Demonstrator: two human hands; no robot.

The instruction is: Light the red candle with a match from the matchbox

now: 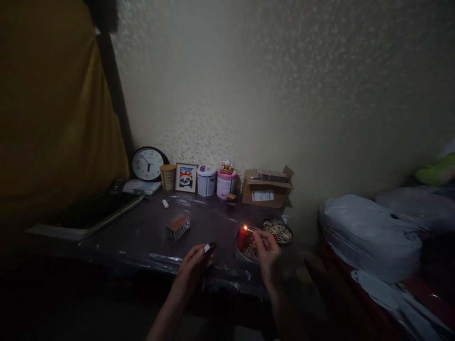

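Between the thumb and fingers of my right hand (267,246) is a lit match (250,230). Its small flame is at the top of a red candle (242,238); whether the wick burns too I cannot tell. The candle stands upright in a round dish (237,251) with dark bits in the bottom. My left hand (195,263) is closed around a small matchbox (209,247), its pale end showing, held over the table's front edge. Just behind my right hand sits a second round dish (288,240) full of matchsticks (277,229).
On the dark, plastic-covered table (142,222) lie a wrapped pack of small boxes (178,227) and a white cylinder (165,203). Along the wall stand a clock (149,163), a framed panda picture (186,178), tins (206,182) and a cardboard box (265,192). Bags (369,237) fill the right.
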